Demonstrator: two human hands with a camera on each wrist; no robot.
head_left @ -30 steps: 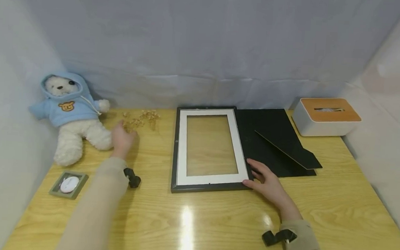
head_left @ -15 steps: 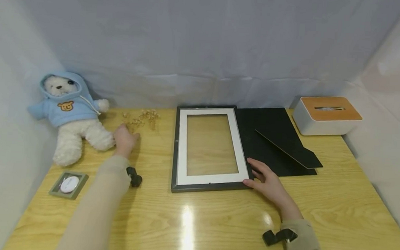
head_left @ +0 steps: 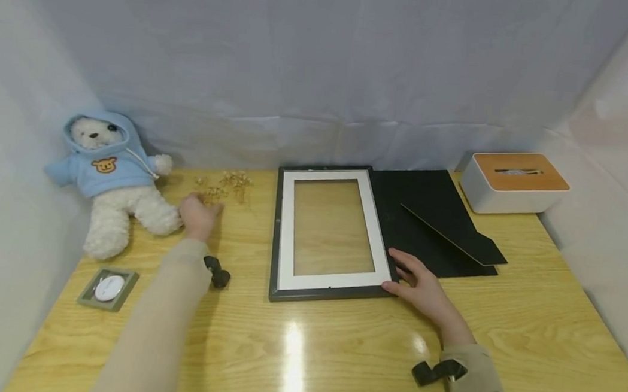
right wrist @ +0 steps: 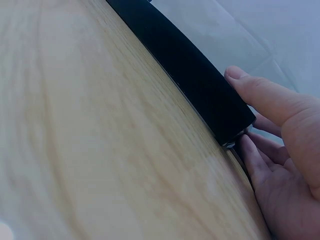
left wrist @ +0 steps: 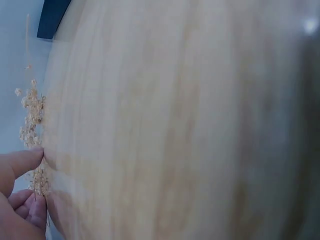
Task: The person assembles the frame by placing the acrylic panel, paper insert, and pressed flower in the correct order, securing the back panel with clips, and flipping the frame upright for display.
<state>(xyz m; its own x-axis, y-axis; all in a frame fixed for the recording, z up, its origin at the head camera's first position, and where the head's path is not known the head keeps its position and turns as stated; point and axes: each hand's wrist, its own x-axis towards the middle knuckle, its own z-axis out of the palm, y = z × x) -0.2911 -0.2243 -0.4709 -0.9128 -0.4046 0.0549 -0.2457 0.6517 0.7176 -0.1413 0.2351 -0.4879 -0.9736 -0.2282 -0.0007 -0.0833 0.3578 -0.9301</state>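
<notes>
At the left rear of the table, dried flowers [head_left: 236,181] lie just beyond my left hand [head_left: 199,218]. The left wrist view has the thumb and the other fingers of that left hand [left wrist: 22,192] spread apart beside the dried flowers [left wrist: 33,112]; no firm hold on them shows. A dark picture frame [head_left: 331,292] with a white mat [head_left: 287,236] lies flat in the middle. My right hand [head_left: 421,291] grips its near right corner. Close up, the right hand [right wrist: 280,140] has its thumb on the frame's edge [right wrist: 195,70] and fingers round the corner.
A plush bear [head_left: 116,172] in a blue hoodie leans at the left rear. In front of it lies a small green-framed case [head_left: 107,289]. Right of the picture frame is a black backing board [head_left: 417,190] with a raised flap, then a tissue box [head_left: 514,190].
My left hand has shifted slightly to the right beside the flowers, its thumb now farther from the fingers. The right hand and the picture frame have not moved.
</notes>
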